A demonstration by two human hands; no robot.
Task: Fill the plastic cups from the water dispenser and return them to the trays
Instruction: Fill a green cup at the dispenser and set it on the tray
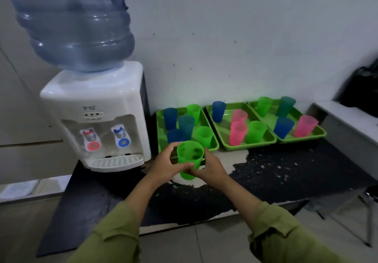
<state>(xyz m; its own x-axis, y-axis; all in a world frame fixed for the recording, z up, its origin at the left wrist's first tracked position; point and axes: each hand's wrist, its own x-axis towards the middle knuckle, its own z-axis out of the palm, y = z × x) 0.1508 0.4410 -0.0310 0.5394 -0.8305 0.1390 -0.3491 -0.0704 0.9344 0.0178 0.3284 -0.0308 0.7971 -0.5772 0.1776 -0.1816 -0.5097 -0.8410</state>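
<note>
Both hands held one green cup [190,157] upright above the dark surface [286,176]. It was just right of the water dispenser [96,107] and in front of the nearest tray [160,135]. The left hand [163,166] curled its fingers round the cup's side, and the right hand [210,169] wrapped round its lower part. Through the blur, I could not tell whether it held water. The other cups [237,133], blue, green and pink, stood in three green trays along the wall.
</note>
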